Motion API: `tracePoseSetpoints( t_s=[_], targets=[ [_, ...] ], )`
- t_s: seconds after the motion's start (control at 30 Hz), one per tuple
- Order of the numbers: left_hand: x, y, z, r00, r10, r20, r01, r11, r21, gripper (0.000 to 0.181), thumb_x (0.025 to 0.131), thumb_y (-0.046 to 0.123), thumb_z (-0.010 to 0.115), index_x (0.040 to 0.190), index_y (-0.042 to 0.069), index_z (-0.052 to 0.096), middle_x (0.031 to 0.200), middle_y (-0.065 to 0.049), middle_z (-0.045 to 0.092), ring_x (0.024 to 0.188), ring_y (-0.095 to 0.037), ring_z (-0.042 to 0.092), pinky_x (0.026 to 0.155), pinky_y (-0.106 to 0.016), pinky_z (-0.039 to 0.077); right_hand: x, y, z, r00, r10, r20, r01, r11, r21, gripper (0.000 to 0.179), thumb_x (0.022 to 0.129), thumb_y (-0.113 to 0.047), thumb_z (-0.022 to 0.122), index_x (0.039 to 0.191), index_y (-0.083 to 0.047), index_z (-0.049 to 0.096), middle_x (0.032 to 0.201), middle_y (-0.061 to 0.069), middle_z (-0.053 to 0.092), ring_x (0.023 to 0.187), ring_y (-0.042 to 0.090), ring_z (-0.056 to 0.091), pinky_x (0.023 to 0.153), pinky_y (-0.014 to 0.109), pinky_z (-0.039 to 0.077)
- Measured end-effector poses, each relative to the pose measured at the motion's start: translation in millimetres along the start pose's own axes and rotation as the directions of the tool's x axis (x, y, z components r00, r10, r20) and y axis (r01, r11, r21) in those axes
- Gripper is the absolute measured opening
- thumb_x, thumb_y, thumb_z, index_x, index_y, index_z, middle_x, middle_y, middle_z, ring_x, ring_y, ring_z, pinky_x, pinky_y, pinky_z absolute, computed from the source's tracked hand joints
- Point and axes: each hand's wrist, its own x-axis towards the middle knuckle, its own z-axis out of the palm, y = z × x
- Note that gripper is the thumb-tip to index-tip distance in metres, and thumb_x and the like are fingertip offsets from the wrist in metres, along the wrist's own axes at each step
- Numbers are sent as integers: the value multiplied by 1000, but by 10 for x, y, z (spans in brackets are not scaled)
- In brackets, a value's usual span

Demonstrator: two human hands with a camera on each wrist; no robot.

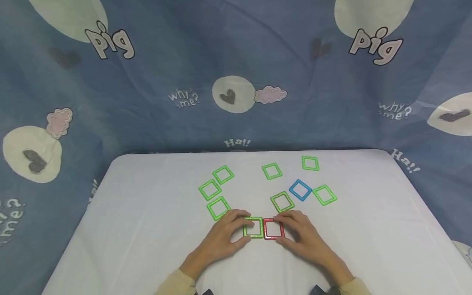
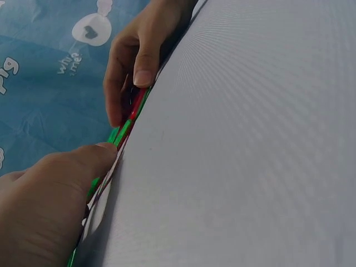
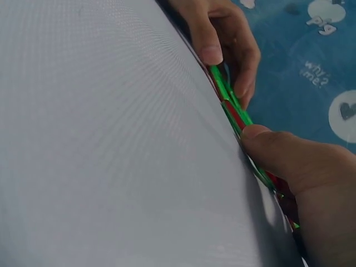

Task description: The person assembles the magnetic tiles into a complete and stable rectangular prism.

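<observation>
One green square (image 1: 257,236) and one red square (image 1: 271,237) are abutting at near centre; we are pinching them with half-curled left hand (image 1: 223,232) and right hand (image 1: 306,235) respectively, from near and far, probably leaving the meeting edges free. Farther, a blue square (image 1: 296,194) and seven greens (image 1: 274,176) are lying.

head view: above and behind both hands, faces forward and down; farthest; covers left hand (image 1: 223,238), right hand (image 1: 307,238), white table (image 1: 129,246) around them, blue cloth (image 1: 236,127) beyond
left wrist view: low, tilted, skims table; left hand large and close, faces across to right hand
right wrist view: near mirror; right hand close, left hand beyond
shared by wrist views: both hands, green frame (image 1: 255,236) and red frame (image 1: 271,237) between, near edge-on; head view has these from above
</observation>
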Motion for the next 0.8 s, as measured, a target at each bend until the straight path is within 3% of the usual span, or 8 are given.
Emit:
tracePoseSetpoints(
  t_s=[0.13,0.43,0.8],
  targets=[
    [5,10,16,1000,15,5,-15,1000,4,35,81,34,73,114,29,64,129,10,53,124,-9,46,103,-34,44,-40,16,-11,1000,-11,-16,11,1000,15,49,77,-30,78,123,-22,61,124,-8,56,114,10,47,95,25,39],
    [-6,0,63,999,47,8,-48,999,10,35,81,35,73,114,29,63,127,10,53,121,-10,47,101,-33,45,-96,25,-21,999,35,34,-36,999,28,51,80,-35,75,126,-23,59,128,-9,54,119,9,45,99,26,37],
    [45,-47,20,999,37,8,-38,999,12,37,81,34,74,115,28,63,127,10,54,122,-9,47,103,-33,45,6,58,-23,999,7,39,-8,999,36,47,81,-33,74,124,-20,60,125,-6,56,118,13,46,99,32,38]
  ],
)
